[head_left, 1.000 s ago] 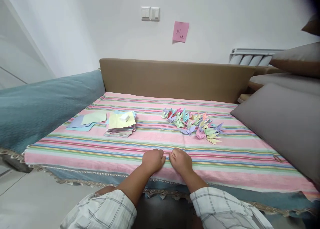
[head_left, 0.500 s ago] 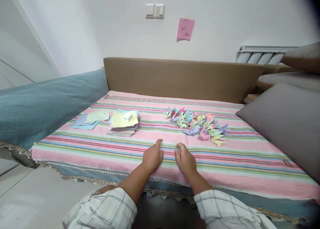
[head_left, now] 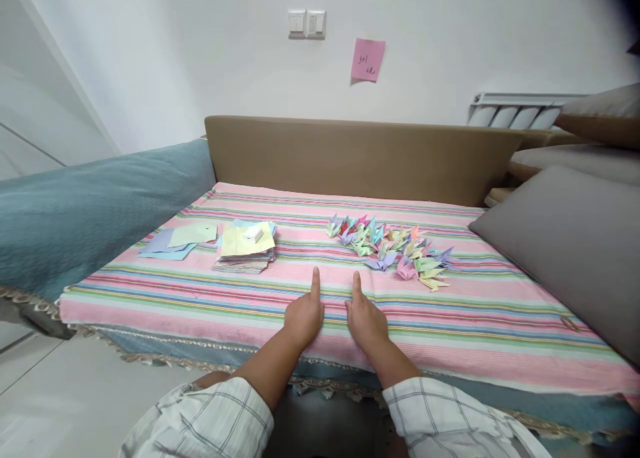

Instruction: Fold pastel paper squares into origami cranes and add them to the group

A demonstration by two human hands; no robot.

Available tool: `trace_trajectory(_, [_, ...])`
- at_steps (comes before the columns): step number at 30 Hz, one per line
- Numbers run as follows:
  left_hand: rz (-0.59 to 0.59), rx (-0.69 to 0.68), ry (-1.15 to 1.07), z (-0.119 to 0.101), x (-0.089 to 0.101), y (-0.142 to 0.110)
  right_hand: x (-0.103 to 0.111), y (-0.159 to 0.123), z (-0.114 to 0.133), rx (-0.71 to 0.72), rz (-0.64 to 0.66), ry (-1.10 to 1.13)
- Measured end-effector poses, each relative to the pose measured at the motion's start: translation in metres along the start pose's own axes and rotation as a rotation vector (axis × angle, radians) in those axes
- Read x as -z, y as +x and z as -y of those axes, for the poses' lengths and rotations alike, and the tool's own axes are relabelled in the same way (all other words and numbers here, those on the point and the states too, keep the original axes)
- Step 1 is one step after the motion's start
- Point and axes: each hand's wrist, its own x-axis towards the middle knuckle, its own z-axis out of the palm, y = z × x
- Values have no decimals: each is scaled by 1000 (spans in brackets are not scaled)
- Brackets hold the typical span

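Note:
My left hand (head_left: 304, 317) is over the near part of the striped cloth (head_left: 200, 318), its index finger stretched forward and the other fingers curled; it holds nothing. Beside it, with a gap between, my right hand (head_left: 367, 318) points forward the same way, also holding nothing. Ahead and to the left is a stack of square paper sheets (head_left: 245, 265) with a small white block (head_left: 253, 234) on top. Several folded paper cranes (head_left: 383, 261) in mixed colours lie in a cluster beyond my right hand. Neither hand touches the paper.
Loose blue, lilac and pale green sheets (head_left: 193, 234) lie left of the stack. A blue-covered armrest (head_left: 100, 205) bounds the left, a brown backrest (head_left: 350, 158) the far side. Grey cushions (head_left: 570, 238) fill the right. A small brown loop (head_left: 569, 323) lies near them.
Both index fingers have straightened from a bent pose and now point forward. The whole view has shifted slightly; the papers and cranes stay where they lay.

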Motion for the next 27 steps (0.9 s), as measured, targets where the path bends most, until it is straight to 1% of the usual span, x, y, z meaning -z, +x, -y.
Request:
trace_trajectory(10, [22,0,1,-1,1,1,0,1,1,-4,30,-15])
trace_trajectory(17, [33,8,-2,-1,2,1,0,1,0,15,-6,11])
trace_trajectory(27, [21,-11,-18,-1,4,-2,1,0,0,7,-3,43])
